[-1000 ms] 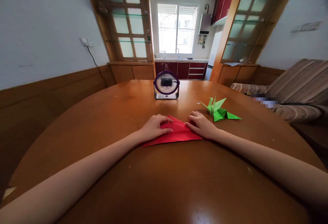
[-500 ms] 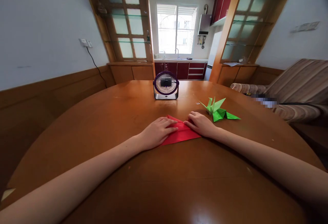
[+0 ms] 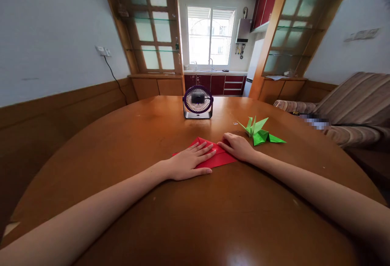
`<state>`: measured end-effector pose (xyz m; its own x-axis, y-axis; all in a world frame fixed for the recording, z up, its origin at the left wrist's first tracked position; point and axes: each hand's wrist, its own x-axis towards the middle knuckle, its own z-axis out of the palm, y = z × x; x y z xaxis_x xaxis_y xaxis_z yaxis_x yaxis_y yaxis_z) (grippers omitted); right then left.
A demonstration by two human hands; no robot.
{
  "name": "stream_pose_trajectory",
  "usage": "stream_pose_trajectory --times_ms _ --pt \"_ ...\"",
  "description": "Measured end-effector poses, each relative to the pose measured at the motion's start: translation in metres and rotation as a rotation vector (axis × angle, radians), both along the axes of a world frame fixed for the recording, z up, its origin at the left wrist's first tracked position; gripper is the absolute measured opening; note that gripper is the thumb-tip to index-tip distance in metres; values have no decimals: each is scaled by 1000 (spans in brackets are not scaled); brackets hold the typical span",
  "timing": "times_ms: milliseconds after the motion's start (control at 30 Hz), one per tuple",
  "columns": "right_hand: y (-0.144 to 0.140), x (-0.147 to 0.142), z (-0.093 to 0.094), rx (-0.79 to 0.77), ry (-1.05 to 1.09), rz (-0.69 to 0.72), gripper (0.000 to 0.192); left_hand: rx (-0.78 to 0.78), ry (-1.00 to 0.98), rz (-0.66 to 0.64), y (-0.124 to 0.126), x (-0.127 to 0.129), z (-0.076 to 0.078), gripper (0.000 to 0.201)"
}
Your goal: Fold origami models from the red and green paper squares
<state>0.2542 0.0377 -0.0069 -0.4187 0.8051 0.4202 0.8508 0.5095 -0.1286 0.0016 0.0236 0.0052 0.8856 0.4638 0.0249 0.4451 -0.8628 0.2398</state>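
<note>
A folded sheet of red paper lies on the wooden table, with creases and layered edges visible. My left hand rests flat across its left part, fingers spread and thumb out toward me, covering much of it. At the paper's right end, my right hand holds the edge, its fingers curled and its thumb lying on the paper. The right fingertips are partly hidden. Two green origami pieces stand just beyond my right hand: a light green paper crane and a darker green folded piece.
A small purple desk fan stands on the far side of the round wooden table. To the right is a striped sofa. Beyond the table are wooden cabinets and a kitchen with a window.
My left hand has flattened and spread its fingers over the red paper, the thumb moving toward me. My right hand has stayed nearly in place at the paper's right end.
</note>
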Motion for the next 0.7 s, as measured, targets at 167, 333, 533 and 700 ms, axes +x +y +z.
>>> stream_pose_trajectory --times_ms 167,333,533,700 --pt "-8 1 2 43 146 182 19 -15 -55 124 2 0 -3 64" --pt "-10 3 4 -9 150 249 40 34 -250 275 5 -4 -7 52" --pt "-8 9 2 -53 263 431 37 65 -459 238 5 -9 -6 40" --pt "-9 10 5 -136 306 512 18 313 -383 116 -1 -11 -3 21"
